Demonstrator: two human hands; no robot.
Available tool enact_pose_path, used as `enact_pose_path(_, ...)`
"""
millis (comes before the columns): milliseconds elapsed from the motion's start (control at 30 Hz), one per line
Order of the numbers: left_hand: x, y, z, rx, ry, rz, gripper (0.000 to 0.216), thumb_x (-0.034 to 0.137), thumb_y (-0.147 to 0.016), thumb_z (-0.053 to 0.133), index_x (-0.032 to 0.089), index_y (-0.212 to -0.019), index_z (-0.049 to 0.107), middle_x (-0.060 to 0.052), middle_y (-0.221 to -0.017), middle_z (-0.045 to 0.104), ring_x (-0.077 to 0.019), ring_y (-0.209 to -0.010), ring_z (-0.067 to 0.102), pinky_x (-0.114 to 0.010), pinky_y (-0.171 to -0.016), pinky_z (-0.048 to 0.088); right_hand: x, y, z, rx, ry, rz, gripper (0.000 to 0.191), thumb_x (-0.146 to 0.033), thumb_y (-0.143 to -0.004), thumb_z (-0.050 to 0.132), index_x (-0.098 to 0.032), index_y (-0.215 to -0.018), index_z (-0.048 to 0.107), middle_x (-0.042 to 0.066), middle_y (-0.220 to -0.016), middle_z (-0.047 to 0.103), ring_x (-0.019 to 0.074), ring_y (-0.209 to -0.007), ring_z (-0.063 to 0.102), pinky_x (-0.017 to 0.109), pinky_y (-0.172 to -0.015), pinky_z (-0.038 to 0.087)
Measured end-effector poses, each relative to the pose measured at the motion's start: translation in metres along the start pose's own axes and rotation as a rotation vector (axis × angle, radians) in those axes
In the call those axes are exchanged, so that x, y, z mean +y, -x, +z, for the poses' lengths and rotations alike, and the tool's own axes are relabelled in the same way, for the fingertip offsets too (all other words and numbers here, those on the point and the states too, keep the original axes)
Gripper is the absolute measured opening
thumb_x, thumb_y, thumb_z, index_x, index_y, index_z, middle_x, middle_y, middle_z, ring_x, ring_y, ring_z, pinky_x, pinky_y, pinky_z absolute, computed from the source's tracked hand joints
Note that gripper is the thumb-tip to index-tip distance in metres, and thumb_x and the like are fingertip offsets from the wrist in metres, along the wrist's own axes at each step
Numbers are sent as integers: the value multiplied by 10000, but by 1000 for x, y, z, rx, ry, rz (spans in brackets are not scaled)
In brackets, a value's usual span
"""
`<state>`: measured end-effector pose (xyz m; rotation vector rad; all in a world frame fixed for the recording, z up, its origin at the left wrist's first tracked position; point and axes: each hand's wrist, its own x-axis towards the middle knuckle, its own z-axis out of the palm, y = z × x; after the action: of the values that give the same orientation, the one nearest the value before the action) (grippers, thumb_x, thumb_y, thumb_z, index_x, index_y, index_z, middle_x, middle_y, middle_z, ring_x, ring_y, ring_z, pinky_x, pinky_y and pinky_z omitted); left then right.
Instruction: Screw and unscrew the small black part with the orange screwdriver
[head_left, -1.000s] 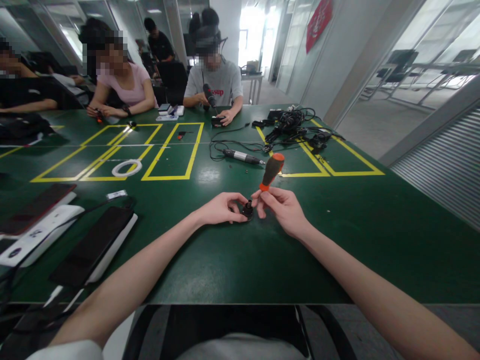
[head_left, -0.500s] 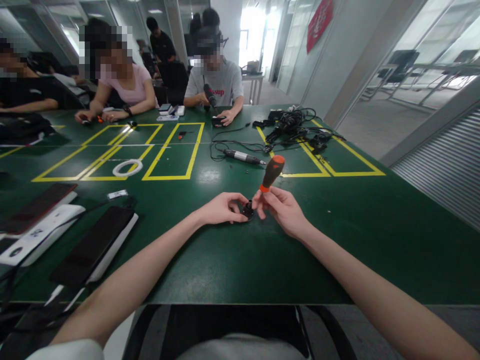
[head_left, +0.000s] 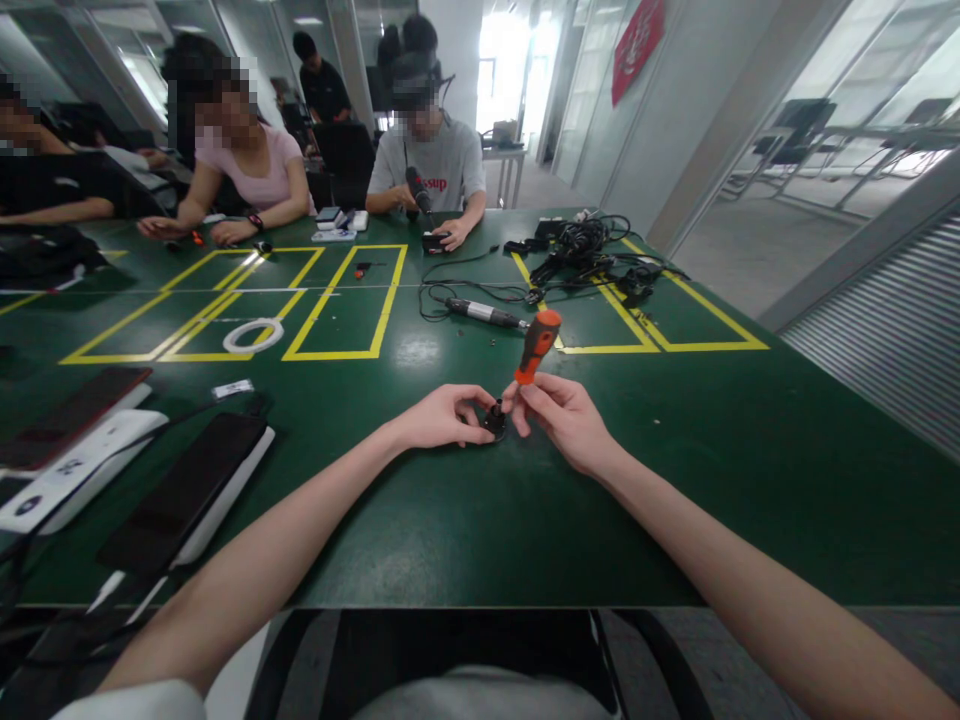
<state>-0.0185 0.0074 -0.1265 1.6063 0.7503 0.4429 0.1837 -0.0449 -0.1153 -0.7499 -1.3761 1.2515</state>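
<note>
- Green tabletop point(head_left: 420, 545) with yellow tape outlines point(head_left: 330, 356) fills the middle of the frame; at upper left, a co-worker in a pink top point(head_left: 255, 178) has a hand point(head_left: 154, 228) farther left than half a second ago.
- Since then the screwdriver with an orange-and-black handle point(head_left: 538, 346) has turned too, showing me more orange on its side, its cap slightly farther left; both of the worker's hands have stayed put.
- That handle is stout and rounded, orange at cap and collar, mostly dark between.
- It stands just right of the frame's centre, long axis tilted: cap toward upper right, shaft down and left. I can't make out its tip.
- Right hand point(head_left: 571, 420): thumb and fingers pinched around the tool below its handle.
- Left hand point(head_left: 439, 418): half curled, gripping a small black round part point(head_left: 496, 422) at centre.
</note>
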Motion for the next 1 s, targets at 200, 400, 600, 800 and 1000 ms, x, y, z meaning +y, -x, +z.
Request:
enact_pose_path(200,1,0,0,-5,3,-3,369,269,-691,836,130,-973,643,55,-624,652,-67,-504,568,-201,-529,496,2,1,-1,-8,-51,-6,376,-519,-834,845,-217,-926,641,-14,-715,714,111,-520,577,261,-546,492)
enact_pose_path(400,0,0,0,2,9,-3,412,273,-676,843,124,-1004,643,55,-621,655,-68,-496,565,-198,-515,500,1,0,0,0,20,8,388,-559,-858,805,-199,-843,660,15,-773,723,101,-510,556,274,-542,485)
enact_pose_path(600,1,0,0,-3,12,3,377,270,-676,845,123,-970,659,48,-644,660,-67,-513,580,-192,-516,506,1,1,-1,-56,-87,29,352,-542,-897,766,-213,-942,649,-3,-726,690,126,-547,591,276,-547,482)
enact_pose_path(800,3,0,1,12,22,10,355,235,-682,845,125,-962,657,53,-651,662,-56,-503,572,-180,-504,496,1,2,-3,-74,-14,-7,396,-509,-833,849,-227,-938,592,-1,-762,721,115,-540,567,274,-555,480)
enact_pose_path(1000,1,0,0,4,15,-6,384,243,-692,845,122,-995,644,61,-611,653,-57,-481,564,-181,-502,503,-1,0,-3,-24,82,1,398,-578,-857,799,-205,-842,663,-3,-701,679,109,-506,523,280,-528,456)
